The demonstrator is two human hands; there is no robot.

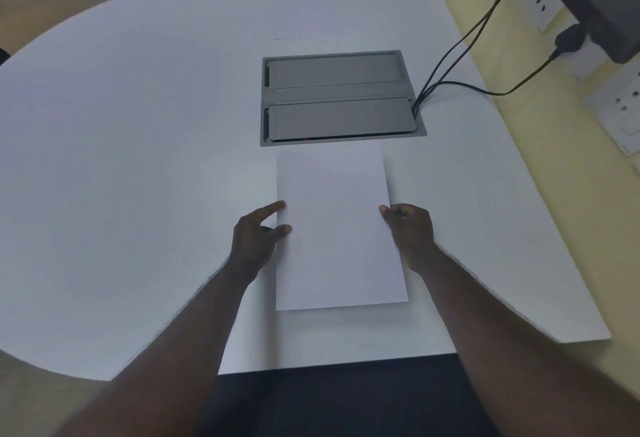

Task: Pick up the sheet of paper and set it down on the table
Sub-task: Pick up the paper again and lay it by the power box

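A blank white sheet of paper (337,228) is held just above the white table (138,159), casting a thin shadow under its near edge. My left hand (258,239) pinches the sheet's left edge between thumb and forefinger. My right hand (410,232) grips the right edge at about the same height. The sheet's far edge reaches almost to the grey cable box.
A grey metal cable box (341,99) with two closed lids is set into the table beyond the sheet. Black cables (460,55) run from its right end up to a wall socket (568,40). The wall stands close on the right.
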